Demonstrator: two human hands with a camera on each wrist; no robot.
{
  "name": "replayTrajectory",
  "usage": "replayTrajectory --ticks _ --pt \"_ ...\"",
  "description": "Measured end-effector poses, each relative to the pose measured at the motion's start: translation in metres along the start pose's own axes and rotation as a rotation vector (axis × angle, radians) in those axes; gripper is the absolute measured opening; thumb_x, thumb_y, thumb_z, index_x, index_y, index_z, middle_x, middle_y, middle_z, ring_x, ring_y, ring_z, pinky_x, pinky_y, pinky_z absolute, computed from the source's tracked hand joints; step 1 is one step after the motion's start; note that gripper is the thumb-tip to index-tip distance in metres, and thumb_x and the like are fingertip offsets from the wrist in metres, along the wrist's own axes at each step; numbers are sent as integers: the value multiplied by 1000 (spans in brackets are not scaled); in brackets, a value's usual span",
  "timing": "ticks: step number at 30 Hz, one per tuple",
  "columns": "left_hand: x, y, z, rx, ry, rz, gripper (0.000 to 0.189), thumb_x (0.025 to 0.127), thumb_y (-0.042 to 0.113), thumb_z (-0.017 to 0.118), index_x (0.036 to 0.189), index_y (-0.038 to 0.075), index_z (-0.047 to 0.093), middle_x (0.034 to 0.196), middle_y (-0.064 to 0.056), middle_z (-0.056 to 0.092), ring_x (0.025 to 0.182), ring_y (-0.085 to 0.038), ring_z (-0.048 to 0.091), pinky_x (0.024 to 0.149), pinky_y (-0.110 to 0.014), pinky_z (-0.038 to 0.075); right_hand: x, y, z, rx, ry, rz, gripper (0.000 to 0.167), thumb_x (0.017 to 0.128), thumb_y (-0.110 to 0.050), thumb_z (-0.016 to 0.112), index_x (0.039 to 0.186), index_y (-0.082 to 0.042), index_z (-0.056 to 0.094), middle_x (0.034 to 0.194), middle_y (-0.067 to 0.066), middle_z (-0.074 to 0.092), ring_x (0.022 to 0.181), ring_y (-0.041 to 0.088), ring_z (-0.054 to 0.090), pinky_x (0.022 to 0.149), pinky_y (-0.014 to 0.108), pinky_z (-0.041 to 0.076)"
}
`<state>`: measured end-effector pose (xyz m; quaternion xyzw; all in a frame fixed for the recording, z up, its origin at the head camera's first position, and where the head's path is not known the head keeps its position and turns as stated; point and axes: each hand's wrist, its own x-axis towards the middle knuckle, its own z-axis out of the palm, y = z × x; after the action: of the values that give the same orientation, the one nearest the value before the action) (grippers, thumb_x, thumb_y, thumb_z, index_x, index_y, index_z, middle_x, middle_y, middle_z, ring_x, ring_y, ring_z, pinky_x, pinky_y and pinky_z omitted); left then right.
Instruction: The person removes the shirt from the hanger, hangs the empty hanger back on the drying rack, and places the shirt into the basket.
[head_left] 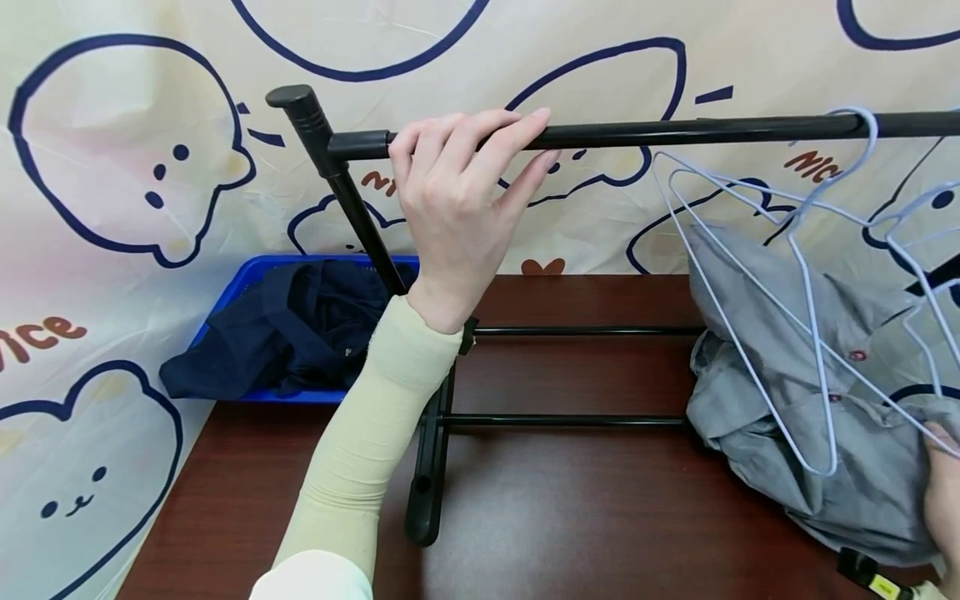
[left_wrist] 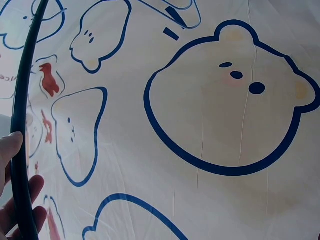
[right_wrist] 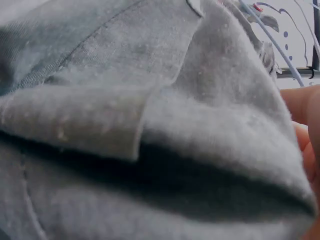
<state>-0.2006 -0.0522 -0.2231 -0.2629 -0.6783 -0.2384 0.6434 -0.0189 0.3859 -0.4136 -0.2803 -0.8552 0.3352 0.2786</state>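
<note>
My left hand (head_left: pixel 459 196) grips the black top rail (head_left: pixel 675 132) of a clothes rack near its left upright. In the left wrist view the thumb and fingertips (left_wrist: pixel 36 189) show around the rail. At the right edge, my right hand (head_left: pixel 943 492) holds a bunched grey garment (head_left: pixel 877 492) with red buttons. The cloth fills most of the right wrist view, where the fingers (right_wrist: pixel 306 145) lie against its edge. A pale lavender hanger (head_left: pixel 805 275) hooks over the rail and hangs in front of the garment. Part of the right hand is out of the head view.
A blue basket (head_left: pixel 255 271) with dark navy clothing (head_left: pixel 300 325) stands behind the left upright. Other lavender hangers (head_left: pixel 918 275) are at the right. The rack's foot (head_left: pixel 426 500) and lower bars (head_left: pixel 562 421) stand on a brown table (head_left: pixel 585 508) before a printed curtain (head_left: pixel 135 317).
</note>
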Motion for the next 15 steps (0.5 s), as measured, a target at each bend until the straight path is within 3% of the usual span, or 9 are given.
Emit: replayTrajectory --ticks 2,4,5,7,10,13,15 --pt "0 0 0 0 0 0 21 92 33 79 107 18 82 102 1 75 97 -22 62 94 -39 37 0 0 1 49 -17 -15 24 108 -15 41 107 -7 64 101 -7 62 99 10 57 96 18 35" --pt "0 0 1 -2 -1 0 21 92 33 79 107 18 82 102 1 75 97 -22 62 95 -39 37 1 3 4 104 6 -36 28 105 -11 50 97 -35 61 83 -36 50 78 -14 46 73 9 32" --pt "0 0 1 -3 -2 1 22 92 33 79 108 18 82 102 1 75 97 -22 62 95 -39 37 2 4 5 139 16 -31 39 103 -9 55 89 -46 53 74 -42 39 67 -18 35 63 8 26" --pt "1 0 1 -2 -3 2 22 92 33 79 108 18 82 102 1 75 97 -22 62 95 -39 37 4 6 8 207 -15 7 48 101 -8 57 87 -53 50 69 -41 44 62 -19 39 59 6 27" --pt "1 0 1 -4 -2 5 23 91 33 80 108 18 82 102 1 75 97 -22 62 95 -38 37 8 7 10 200 -77 103 46 101 -10 57 82 -52 51 59 -35 44 55 -14 39 52 8 28" --pt "2 -1 1 -6 -2 6 23 91 33 80 108 18 82 102 0 75 97 -22 62 95 -38 37 10 6 13 49 -116 117 19 101 -15 56 91 -26 69 60 -31 41 56 -9 37 53 13 29" --pt "1 -1 1 -6 -1 6 24 91 33 80 108 18 82 101 1 75 97 -22 62 95 -38 37 11 5 14 -89 -155 109 25 103 -22 53 114 -7 71 66 -13 58 62 0 47 57 17 32"
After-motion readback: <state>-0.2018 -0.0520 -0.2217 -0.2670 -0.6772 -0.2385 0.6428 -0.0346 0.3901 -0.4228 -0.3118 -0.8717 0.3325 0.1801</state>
